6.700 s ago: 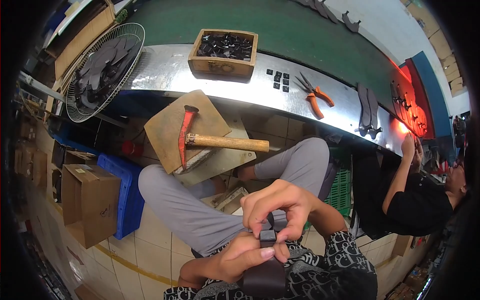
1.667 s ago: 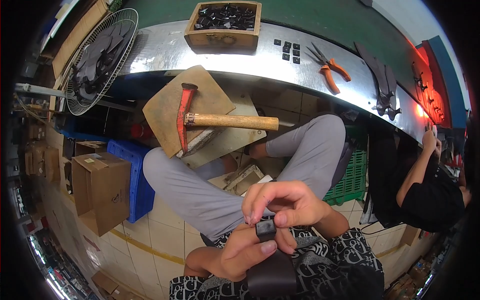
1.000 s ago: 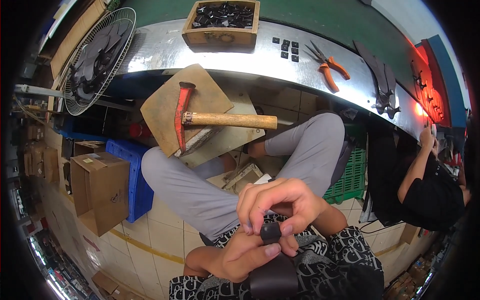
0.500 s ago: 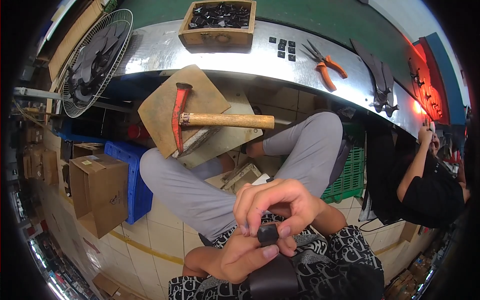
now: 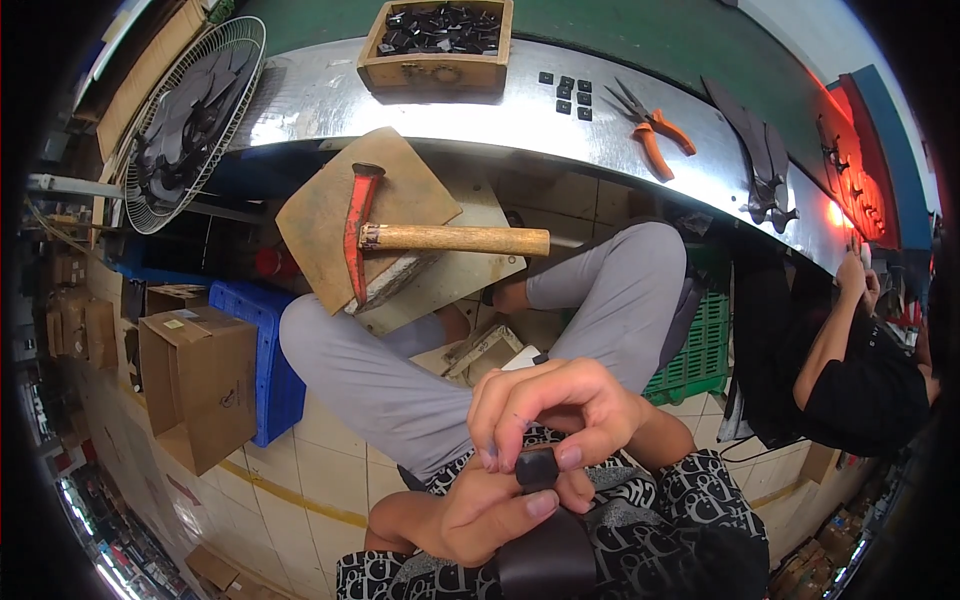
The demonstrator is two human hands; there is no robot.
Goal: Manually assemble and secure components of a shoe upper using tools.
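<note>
While both hands meet low in the middle of the frame, the right hand (image 5: 560, 410) curls down from above with its fingertips pinched on a small dark buckle piece (image 5: 537, 467), and the left hand (image 5: 480, 515) cups it from below, thumb pressed against its side. So both are closed around that little piece, which sits on the end of a dark strap (image 5: 545, 560) running off the bottom edge.

Just above the hands are grey-trousered knees, and over them a square wooden board (image 5: 320, 215) resting on a stone block, with a hammer (image 5: 440, 238) lying across it, red head to the left and wooden handle pointing right.

Further up, a shiny metal desk (image 5: 320, 95) curves across the top of the frame. On it: a wooden box (image 5: 432, 68) full of small dark parts up top centre, a few loose black pieces (image 5: 565, 92) just right of it, then orange-handled pliers (image 5: 655, 128), and dark straps further right.

Upper left there's a fan (image 5: 185, 105); left of centre a cardboard box (image 5: 195, 385) beside a blue crate (image 5: 265, 365). Another person in black sits at the far right.
</note>
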